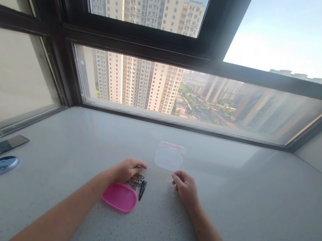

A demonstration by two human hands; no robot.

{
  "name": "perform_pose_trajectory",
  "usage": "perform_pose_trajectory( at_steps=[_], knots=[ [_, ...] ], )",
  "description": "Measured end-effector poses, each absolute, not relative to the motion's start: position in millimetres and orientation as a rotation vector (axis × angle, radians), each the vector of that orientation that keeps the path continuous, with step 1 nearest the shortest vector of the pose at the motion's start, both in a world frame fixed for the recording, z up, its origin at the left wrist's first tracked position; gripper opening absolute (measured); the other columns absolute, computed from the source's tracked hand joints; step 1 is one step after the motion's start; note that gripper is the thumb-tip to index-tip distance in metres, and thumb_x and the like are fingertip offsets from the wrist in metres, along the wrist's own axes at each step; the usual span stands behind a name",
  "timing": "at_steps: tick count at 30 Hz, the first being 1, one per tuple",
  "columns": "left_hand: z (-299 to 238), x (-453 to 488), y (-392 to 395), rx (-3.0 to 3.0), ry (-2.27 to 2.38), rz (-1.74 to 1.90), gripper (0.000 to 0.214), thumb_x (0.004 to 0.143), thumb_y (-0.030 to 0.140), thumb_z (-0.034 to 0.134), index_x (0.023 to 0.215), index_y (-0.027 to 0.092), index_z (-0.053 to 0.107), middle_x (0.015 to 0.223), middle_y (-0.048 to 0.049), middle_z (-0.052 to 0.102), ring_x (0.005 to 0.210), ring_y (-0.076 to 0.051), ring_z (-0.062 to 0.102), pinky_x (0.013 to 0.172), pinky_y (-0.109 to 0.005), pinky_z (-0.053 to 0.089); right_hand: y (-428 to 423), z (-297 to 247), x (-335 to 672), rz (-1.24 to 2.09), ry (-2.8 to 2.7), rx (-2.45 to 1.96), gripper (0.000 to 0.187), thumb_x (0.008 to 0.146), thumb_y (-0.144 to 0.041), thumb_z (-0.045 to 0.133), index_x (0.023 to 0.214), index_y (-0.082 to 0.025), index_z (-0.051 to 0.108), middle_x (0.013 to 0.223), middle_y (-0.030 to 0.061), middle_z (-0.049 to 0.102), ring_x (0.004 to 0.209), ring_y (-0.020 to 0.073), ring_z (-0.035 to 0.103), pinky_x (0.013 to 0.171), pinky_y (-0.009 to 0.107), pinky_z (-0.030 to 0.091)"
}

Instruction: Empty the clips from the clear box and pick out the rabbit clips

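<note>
From the head camera, my left hand rests on the pale counter with its fingers curled over a small heap of brown hair ties. I cannot tell whether they pinch any. A black clip lies just beside the heap, and a pink oval dish sits nearer me. My right hand is loosely curled and empty, near a clear plastic box toward the window edge.

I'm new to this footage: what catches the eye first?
A pink oval dish stands out on the pale counter, beside the left hand, which touches a small heap of brown hair ties. Behind, a wide window shows tall apartment towers.
</note>
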State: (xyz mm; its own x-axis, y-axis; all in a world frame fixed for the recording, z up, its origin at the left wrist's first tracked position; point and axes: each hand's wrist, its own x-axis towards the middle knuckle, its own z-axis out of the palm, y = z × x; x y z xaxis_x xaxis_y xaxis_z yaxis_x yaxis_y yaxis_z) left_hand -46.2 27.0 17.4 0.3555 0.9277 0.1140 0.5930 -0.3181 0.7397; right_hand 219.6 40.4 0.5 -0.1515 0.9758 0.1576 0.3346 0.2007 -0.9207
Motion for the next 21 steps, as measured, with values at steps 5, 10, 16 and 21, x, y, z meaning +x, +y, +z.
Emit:
perform_pose_trajectory(
  at_steps=[5,10,16,21],
  knots=[
    [27.6,-58.8,21.7,1.989,1.496,0.807,0.033,0.086,0.025,0.040,0.103,0.014,0.066,0.107,-0.0098,0.069,0.099,-0.020,0.062,0.088,-0.030,0.046,39.5,0.8,219.2,0.932,-1.676,-1.262,0.019,0.076,-0.031,0.050,0.068,-0.017,0.060,0.054,-0.0003,0.058,0.041,0.0132,0.050,0.042,0.022,0.038],
    [28.6,-67.3,11.7,2.031,1.577,0.733,0.029,0.074,0.026,0.057,0.098,0.016,0.069,0.097,-0.0082,0.068,0.081,-0.020,0.062,0.077,-0.029,0.047,34.8,2.4,216.3,0.818,-1.727,-1.289,0.018,0.074,-0.030,0.053,0.075,-0.016,0.065,0.059,0.0008,0.061,0.047,0.0138,0.051,0.047,0.023,0.040],
    [27.6,-61.5,12.0,2.095,1.586,0.688,0.031,0.078,0.027,0.053,0.103,0.018,0.068,0.083,-0.0047,0.069,0.070,-0.017,0.061,0.069,-0.026,0.047,27.6,3.9,210.0,0.638,-2.035,-1.228,0.033,0.076,-0.023,0.053,0.106,-0.020,0.065,0.117,0.0076,0.064,0.064,0.0148,0.061,0.066,0.028,0.050],
    [26.2,-53.6,26.1,2.200,1.595,0.730,0.024,0.079,0.022,0.053,0.096,0.018,0.069,0.109,-0.0099,0.066,0.103,-0.023,0.056,0.094,-0.034,0.039,24.2,6.0,207.3,0.591,-2.244,-1.230,0.044,0.077,-0.019,0.054,0.120,-0.025,0.059,0.135,0.0060,0.051,0.116,0.0248,0.053,0.098,0.038,0.039]
  ],
)
